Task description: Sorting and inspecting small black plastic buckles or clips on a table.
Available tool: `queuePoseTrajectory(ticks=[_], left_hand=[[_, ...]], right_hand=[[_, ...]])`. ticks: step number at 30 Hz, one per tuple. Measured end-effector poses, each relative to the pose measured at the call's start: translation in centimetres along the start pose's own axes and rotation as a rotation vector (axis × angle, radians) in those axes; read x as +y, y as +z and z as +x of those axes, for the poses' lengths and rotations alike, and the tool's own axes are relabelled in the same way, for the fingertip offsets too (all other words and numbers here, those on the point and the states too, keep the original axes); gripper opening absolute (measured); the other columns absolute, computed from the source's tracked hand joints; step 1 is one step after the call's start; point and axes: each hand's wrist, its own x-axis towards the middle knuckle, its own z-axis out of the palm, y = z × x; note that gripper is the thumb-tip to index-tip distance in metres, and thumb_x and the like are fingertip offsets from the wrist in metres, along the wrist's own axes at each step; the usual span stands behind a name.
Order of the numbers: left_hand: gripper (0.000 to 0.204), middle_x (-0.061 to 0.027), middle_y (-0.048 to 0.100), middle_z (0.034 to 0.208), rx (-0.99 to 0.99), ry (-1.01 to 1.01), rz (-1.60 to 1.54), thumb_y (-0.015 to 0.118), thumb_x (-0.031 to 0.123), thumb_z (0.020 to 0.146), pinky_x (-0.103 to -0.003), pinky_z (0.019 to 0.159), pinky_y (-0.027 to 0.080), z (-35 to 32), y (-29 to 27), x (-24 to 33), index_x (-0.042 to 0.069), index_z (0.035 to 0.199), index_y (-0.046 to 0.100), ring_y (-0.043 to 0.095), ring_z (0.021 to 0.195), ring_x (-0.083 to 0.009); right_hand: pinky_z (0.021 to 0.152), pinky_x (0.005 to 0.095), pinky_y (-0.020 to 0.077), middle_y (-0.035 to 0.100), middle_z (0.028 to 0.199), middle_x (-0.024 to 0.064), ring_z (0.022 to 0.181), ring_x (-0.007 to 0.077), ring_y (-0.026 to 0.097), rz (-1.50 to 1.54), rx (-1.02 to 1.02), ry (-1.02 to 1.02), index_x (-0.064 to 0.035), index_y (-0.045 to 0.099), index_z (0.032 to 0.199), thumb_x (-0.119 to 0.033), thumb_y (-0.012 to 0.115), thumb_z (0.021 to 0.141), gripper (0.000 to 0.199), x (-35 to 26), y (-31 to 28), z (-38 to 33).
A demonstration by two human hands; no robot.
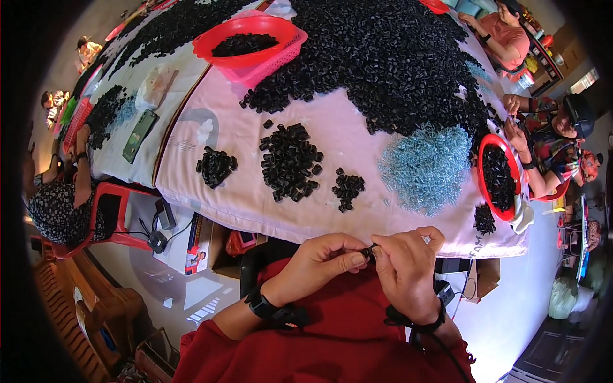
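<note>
My left hand (pixel 327 263) and my right hand (pixel 408 271) meet just in front of the table's near edge. Between their fingertips they pinch a small black plastic part (pixel 367 252), mostly covered by the fingers. A pale bit shows by the curled outer fingers of the right hand, too small to name. On the pink cloth beyond lie a small heap of black parts (pixel 216 167), a larger middle heap (pixel 290 163) and another small heap (pixel 348 189). Right of these spreads a pile of shiny pale-blue pieces (pixel 426 167) that look like tiny springs.
A huge mass of black parts (pixel 396 70) covers the far table. A red basin (pixel 245 29) rests in a pink basket (pixel 281 64); a red tray (pixel 481 175) stands at right. A phone (pixel 140 136) lies left. Co-workers sit along both sides, near a red chair (pixel 115 217).
</note>
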Motion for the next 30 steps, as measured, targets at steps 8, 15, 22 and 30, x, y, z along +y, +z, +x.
queuePoseTrajectory(ticks=[8, 15, 22, 30], left_hand=[[0.025, -0.0029, 0.069, 0.102, 0.008, 0.001, 0.007, 0.063, 0.017, 0.105, -0.026, 0.088, 0.054, 0.0, 0.1, -0.1, -0.002, 0.12, 0.066, 0.063, 0.093, -0.0083], [0.027, -0.0062, 0.071, 0.11, -0.004, -0.043, 0.026, 0.063, 0.013, 0.104, -0.027, 0.091, 0.054, 0.1, -0.3, -0.3, -0.003, 0.126, 0.064, 0.066, 0.1, -0.0112], [0.027, -0.0057, 0.071, 0.109, 0.019, -0.037, 0.057, 0.063, 0.014, 0.104, -0.027, 0.09, 0.054, 0.2, -0.3, 0.4, -0.004, 0.125, 0.065, 0.066, 0.099, -0.0112], [0.027, -0.0022, 0.07, 0.1, 0.065, -0.038, -0.022, 0.065, 0.02, 0.104, -0.025, 0.083, 0.054, 0.5, -0.5, 0.7, -0.002, 0.119, 0.068, 0.063, 0.089, -0.0078]], right_hand=[[0.094, 0.0443, 0.0352, 0.064, 0.086, 0.0002, 0.08, 0.0175, 0.063, -0.017, -0.032, -0.017, -0.0071, 0.07, 0.105, -0.007, 0.075, 0.084, 0.021, 0.1, 0.2, 0.1], [0.096, 0.045, 0.0355, 0.062, 0.083, 0.0, 0.078, 0.0173, 0.063, -0.083, -0.053, -0.036, -0.008, 0.07, 0.103, -0.008, 0.075, 0.084, 0.019, -0.3, 0.2, 0.2], [0.097, 0.0462, 0.0355, 0.061, 0.083, -0.0001, 0.078, 0.0179, 0.063, -0.056, -0.055, -0.044, -0.0081, 0.069, 0.103, -0.007, 0.073, 0.086, 0.017, 0.0, 0.4, 0.7], [0.099, 0.0487, 0.0341, 0.063, 0.087, 0.0007, 0.082, 0.0182, 0.062, -0.044, -0.116, -0.047, -0.0061, 0.067, 0.107, -0.006, 0.072, 0.086, 0.021, 0.1, 0.9, 1.5]])
